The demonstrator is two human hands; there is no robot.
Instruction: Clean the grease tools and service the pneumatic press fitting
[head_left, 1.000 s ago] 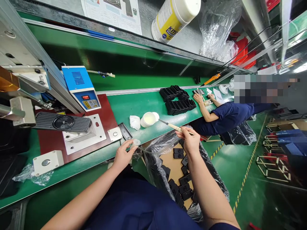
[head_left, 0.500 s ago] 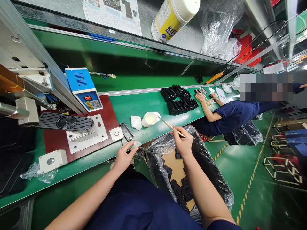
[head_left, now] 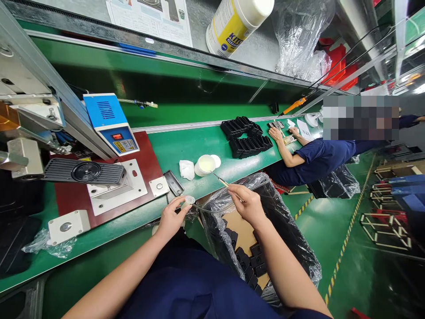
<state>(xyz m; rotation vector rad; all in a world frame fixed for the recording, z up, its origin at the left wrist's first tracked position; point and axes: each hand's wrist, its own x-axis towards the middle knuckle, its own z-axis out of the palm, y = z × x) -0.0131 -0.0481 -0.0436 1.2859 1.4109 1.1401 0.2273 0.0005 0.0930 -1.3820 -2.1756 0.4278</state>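
Note:
My left hand (head_left: 173, 217) is closed on a small translucent round part (head_left: 189, 200) at the bench's front edge. A thin tube (head_left: 212, 210) curves away from that part to the right. A slim brush (head_left: 219, 179) with a light handle is pinched in my right hand (head_left: 247, 204). Its dark tip points up and left, close to the rim of a white tub (head_left: 205, 165) of pale yellowish contents. A crumpled white wipe (head_left: 187, 170) lies left of the tub. Near my left hand rests a dark rectangular casing (head_left: 173, 183).
A press fixture holds a grey speaker panel (head_left: 83, 170) beside a blue box (head_left: 108, 122). Two button boxes (head_left: 159, 187) flank its plate. Black trays (head_left: 250, 146) stand further right, before a co-worker (head_left: 308, 164). Below, a plastic-lined carton (head_left: 244, 226) contains black parts.
My right hand has moved left and slightly down, bringing the brush tip from right of the tub to its near rim. My left hand stays with the round part. The view has shifted slightly.

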